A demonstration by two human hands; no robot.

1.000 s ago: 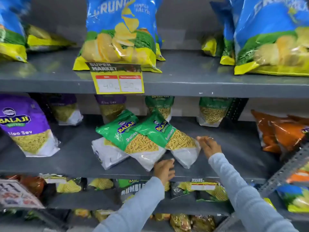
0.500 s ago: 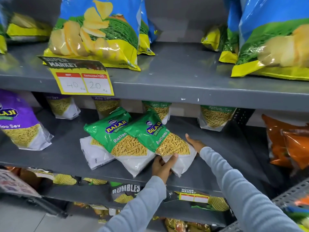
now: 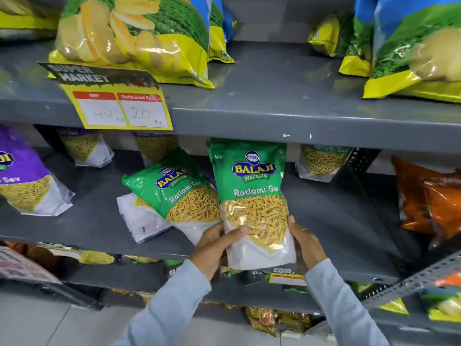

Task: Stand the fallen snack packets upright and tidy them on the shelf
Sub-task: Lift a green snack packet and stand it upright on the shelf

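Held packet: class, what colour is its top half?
Green on the held packet, with a clear window and white base below; the head view shows it.

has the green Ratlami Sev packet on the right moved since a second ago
Yes. The green Ratlami Sev packet lay tilted on the middle shelf; now both hands hold it upright, its top near the upper shelf's edge.

Left hand (image 3: pixel 215 243) and right hand (image 3: pixel 305 242) raised, fingers curled, palms facing.
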